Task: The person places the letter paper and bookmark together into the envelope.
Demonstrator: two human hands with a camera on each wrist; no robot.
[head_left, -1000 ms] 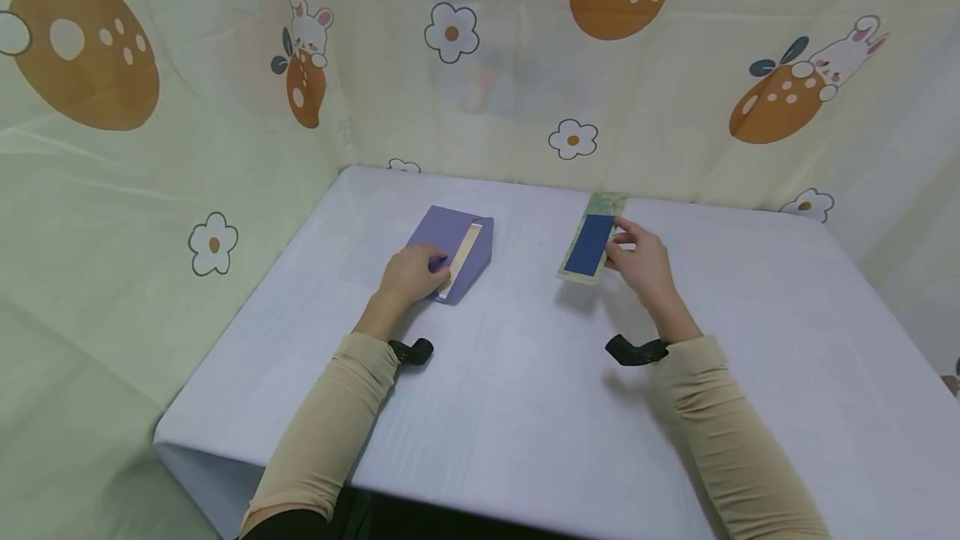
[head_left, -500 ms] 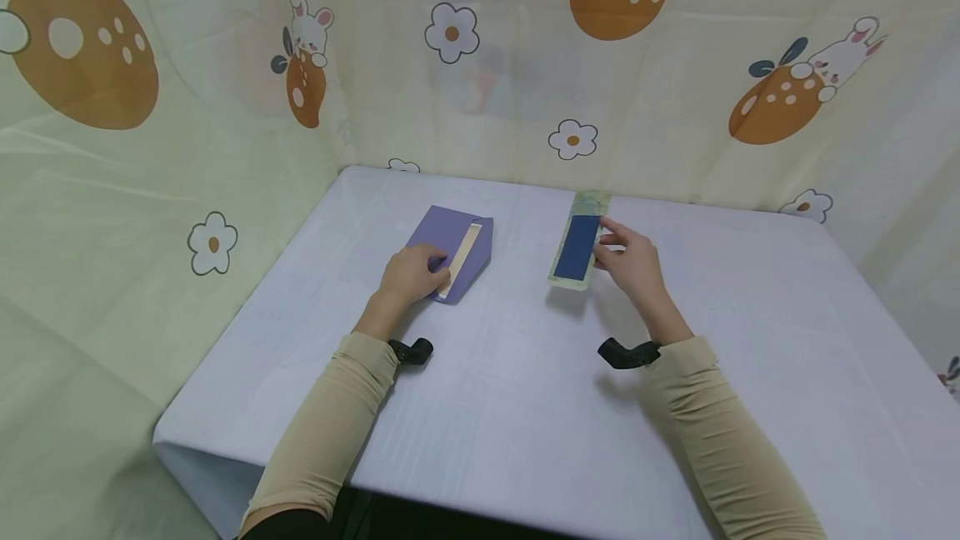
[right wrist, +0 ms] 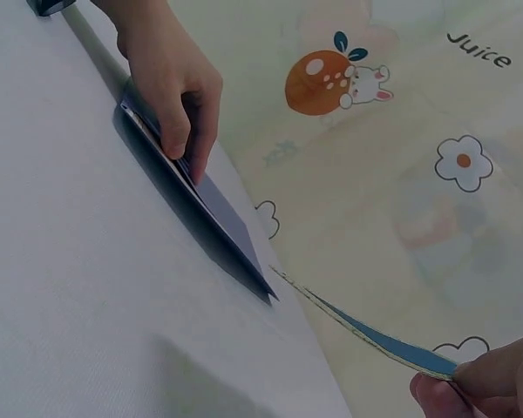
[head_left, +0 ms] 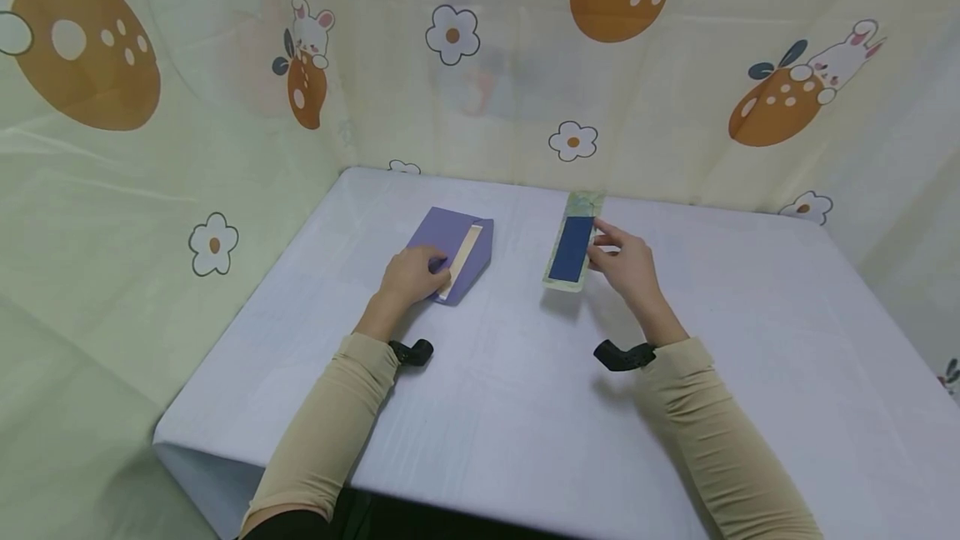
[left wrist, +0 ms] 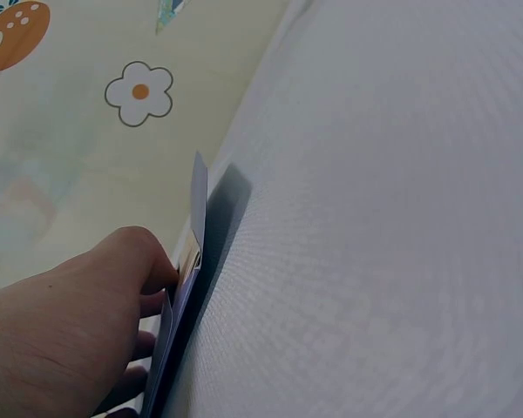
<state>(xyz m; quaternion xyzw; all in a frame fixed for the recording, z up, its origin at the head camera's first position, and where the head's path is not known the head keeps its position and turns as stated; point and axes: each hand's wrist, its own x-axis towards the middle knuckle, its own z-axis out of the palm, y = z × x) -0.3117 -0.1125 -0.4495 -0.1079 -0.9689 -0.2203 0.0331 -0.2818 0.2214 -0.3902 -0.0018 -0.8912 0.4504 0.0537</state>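
Note:
A purple envelope (head_left: pixel 441 233) lies on the white-covered table, left of centre, with a cream strip (head_left: pixel 462 261) running along its opening beside the flap. My left hand (head_left: pixel 408 275) pinches the envelope near that opening; in the left wrist view the envelope (left wrist: pixel 198 196) appears nearly edge-on, its flap raised. A long narrow card (head_left: pixel 572 247), pale green patterned with a dark blue panel, is held above the table by my right hand (head_left: pixel 626 263), thumb and fingers pinching its right edge. From the right wrist, the card (right wrist: pixel 375 340) looks thin and slightly bowed.
The table (head_left: pixel 480 407) has a white cloth, and its front edge drops off near my body. A patterned curtain (head_left: pixel 510 90) hangs along the back and left sides. Black wrist cameras (head_left: pixel 624 356) protrude inward from both sleeves.
My right hand has moved left with the card, closer to the envelope, slowing in the last half second. The left hand and the envelope have stayed in place.

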